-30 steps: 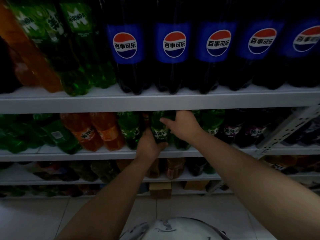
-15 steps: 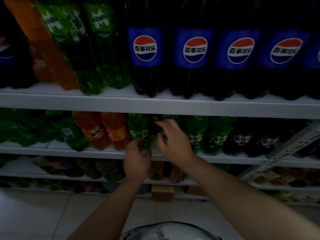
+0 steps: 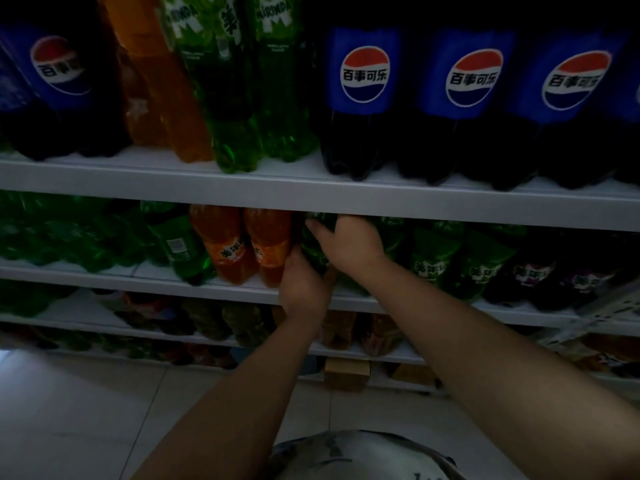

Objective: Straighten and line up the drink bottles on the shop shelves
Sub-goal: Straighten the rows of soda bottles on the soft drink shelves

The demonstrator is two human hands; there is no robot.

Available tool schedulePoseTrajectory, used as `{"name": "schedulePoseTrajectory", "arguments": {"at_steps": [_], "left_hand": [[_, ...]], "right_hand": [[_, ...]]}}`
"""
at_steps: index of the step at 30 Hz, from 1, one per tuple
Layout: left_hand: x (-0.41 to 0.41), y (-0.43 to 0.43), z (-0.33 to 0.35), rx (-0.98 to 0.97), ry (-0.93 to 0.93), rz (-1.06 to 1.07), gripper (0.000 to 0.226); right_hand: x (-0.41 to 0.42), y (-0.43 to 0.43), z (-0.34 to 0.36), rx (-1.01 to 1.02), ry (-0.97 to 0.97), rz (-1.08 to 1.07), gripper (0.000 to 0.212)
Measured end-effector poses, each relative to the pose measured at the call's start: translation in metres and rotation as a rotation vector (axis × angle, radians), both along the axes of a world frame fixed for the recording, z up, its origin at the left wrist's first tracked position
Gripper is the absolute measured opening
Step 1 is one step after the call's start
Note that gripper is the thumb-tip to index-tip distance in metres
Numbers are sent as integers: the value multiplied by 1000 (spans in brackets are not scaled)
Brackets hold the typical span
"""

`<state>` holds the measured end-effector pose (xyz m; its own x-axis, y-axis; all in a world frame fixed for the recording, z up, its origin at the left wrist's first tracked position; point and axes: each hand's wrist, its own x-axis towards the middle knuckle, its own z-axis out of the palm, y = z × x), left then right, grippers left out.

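Right hand (image 3: 349, 241) has moved up, its grip curled over the green bottle (image 3: 312, 253); left hand (image 3: 304, 289) clasps its base.

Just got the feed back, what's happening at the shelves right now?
A person has both hands on one green bottle on the second shelf, right beside two orange bottles. The left hand grips its lower body, the right hand curls over its top. Big cola bottles stand in a row on the shelf above.

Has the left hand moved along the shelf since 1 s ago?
Yes. The left hand shifted left: earlier a green bottle stood between it and the orange bottles; now it holds the green bottle right beside them.
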<state>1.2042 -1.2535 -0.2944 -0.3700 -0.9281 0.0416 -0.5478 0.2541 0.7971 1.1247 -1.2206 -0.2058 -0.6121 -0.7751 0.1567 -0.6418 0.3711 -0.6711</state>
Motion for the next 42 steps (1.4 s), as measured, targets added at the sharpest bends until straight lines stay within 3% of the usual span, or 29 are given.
{"name": "schedulePoseTrajectory", "arguments": {"at_steps": [5,12,16,22,29,35,38,42], "left_hand": [[6,-9,-4,-68,81,-88,58],[20,-36,-7,-34,89,-412,60],[21,-35,-7,125,263,-558,69],[16,-19,-32,84,153,-376,73],[13,-23,-28,68,78,-417,73],[33,-10,-30,20,-11,-214,51],[58,-17,-31,-36,-86,-57,35],[81,-38,-18,-78,-26,117,31]], "right_hand": [[-4,13,2,-42,-76,82,21],[-9,23,2,19,-166,115,37],[-9,21,4,12,-192,89,40],[-5,25,6,-15,5,60,34],[0,78,-15,-294,176,52,28],[9,83,-44,-155,91,220,22],[16,70,-46,-121,49,264,27],[32,44,-40,-127,31,325,38]]}}
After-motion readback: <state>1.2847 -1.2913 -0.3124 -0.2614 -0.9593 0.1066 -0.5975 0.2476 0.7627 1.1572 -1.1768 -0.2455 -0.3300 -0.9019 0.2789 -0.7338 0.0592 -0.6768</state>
